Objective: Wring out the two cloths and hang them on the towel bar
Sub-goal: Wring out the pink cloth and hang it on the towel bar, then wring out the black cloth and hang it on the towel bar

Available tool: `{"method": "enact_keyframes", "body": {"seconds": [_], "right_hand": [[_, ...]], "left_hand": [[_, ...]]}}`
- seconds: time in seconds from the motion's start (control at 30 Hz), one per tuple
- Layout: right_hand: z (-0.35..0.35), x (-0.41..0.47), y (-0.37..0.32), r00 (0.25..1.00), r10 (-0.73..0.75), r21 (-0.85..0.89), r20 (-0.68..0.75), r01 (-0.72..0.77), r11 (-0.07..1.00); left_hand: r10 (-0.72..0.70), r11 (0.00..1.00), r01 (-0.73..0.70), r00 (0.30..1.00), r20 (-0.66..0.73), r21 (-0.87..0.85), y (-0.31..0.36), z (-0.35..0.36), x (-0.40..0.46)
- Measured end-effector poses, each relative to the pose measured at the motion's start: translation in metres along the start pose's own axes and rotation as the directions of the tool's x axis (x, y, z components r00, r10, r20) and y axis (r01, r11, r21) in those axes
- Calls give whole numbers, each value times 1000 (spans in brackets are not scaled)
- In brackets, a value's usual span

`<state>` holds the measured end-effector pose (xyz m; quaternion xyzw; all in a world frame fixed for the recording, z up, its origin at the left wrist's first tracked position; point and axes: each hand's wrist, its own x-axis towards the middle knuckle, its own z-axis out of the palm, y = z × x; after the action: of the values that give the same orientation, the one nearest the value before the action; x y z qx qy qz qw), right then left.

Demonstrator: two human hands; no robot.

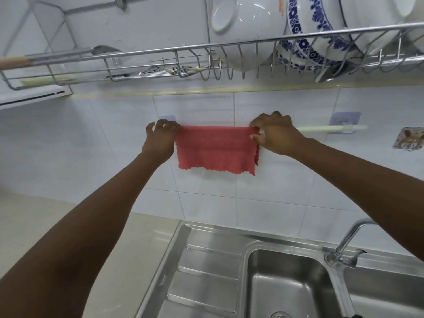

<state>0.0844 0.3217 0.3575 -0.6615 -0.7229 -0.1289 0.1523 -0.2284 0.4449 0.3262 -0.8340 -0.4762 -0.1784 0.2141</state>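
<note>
Over the towel bar (330,128), a scalloped-edged red cloth (216,149) hangs spread flat.

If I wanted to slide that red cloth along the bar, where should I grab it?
Probably at the red cloth's two top corners on the towel bar, coming from the front, as the left hand and right hand do: the fold carries its weight, the scalloped hem hangs loose.

Two bare arms

Left hand (160,140) and right hand (274,134): no sleeves, rings or watch visible.
</note>
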Motion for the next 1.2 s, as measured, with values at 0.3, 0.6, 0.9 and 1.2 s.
{"method": "enact_keyframes", "body": {"seconds": [0.3, 0.6, 0.9, 1.2], "right_hand": [[10, -20, 3, 990, 86, 203, -116, -61, 977], [60, -147, 33, 980, 189, 378, -58, -154, 913], [132, -335, 56, 896, 372, 449, 241, -443, 776], [202, -475, 86, 650, 481, 287, 588, -724, 627]], "left_hand": [[-91, 996, 91, 995, 27, 0, 14, 0, -13], [59, 847, 3, 993, 100, -532, 152, 20, -105], [225, 677, 159, 885, 407, -719, 306, 73, -209], [342, 641, 344, 672, 657, -686, 427, 111, -317]]}}
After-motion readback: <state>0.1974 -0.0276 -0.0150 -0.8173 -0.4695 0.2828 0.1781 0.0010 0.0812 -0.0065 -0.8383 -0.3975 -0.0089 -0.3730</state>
